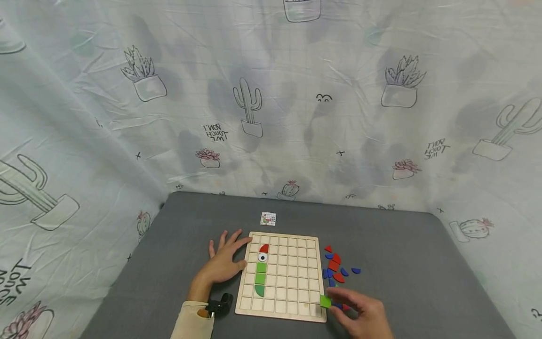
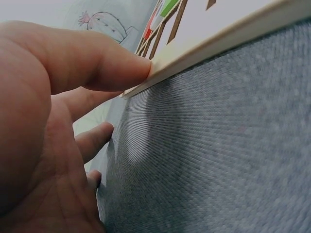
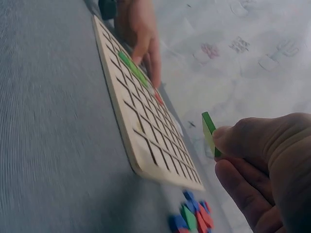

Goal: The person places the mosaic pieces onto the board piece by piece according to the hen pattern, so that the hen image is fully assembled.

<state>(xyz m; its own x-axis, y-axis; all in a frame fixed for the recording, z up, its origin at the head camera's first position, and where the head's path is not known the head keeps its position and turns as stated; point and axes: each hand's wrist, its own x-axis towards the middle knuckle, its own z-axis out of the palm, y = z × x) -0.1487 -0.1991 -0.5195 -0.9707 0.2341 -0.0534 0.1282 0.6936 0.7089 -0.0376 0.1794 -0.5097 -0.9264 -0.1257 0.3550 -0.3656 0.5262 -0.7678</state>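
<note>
Grey tabletop (image 1: 423, 263), right hand (image 1: 364, 315) pinching green tile (image 1: 325, 301), left hand (image 1: 224, 263) steadying board (image 1: 292, 278)

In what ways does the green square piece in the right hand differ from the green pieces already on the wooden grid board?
The green square piece is pinched in the right hand, above the wooden grid board corner; the placed green pieces lie flat in cells, in one column. The lowest placed piece has a rounded edge; the held one is square. All share the same green.

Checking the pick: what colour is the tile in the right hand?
Green tile, clearest in the right wrist view.

Grey table (image 1: 406, 263): wooden grid board (image 1: 292, 282), loose coloured pieces (image 1: 337, 270), small picture card (image 1: 268, 219).
</note>
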